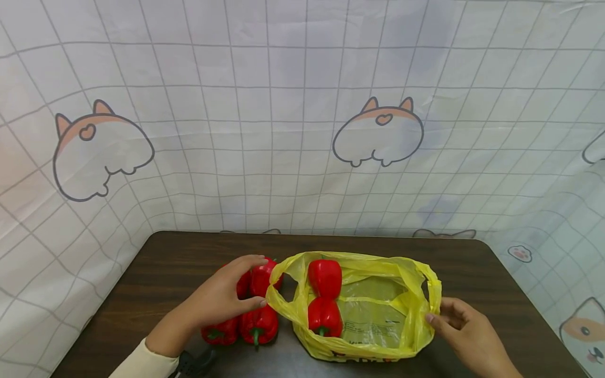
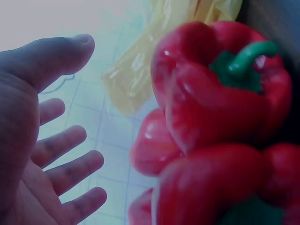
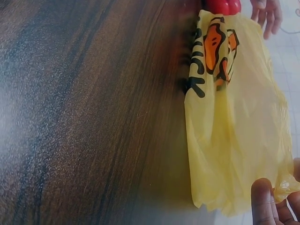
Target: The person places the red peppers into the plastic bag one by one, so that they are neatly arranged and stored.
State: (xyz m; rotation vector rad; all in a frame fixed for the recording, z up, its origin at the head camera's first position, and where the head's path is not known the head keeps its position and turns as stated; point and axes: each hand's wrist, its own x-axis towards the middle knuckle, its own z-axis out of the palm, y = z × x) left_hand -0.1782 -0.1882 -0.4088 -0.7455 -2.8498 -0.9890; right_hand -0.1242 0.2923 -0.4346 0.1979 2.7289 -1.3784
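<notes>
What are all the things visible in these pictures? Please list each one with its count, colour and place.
Peppers in the bag: two, red, inside the yellow bag, one behind the other.
Peppers on the table: at least three, red, in a cluster left of the bag; the exact count is hidden by the left hand.
Plastic bag: one, yellow with orange and black print, lying open on the table.
Table: one, dark brown wood.
Backdrop cloth: one, white grid with cartoon animals, behind and beside the table.
Left hand: fingers spread over the pepper cluster, beside the bag's left handle.
Right hand: pinches the bag's right edge.
</notes>
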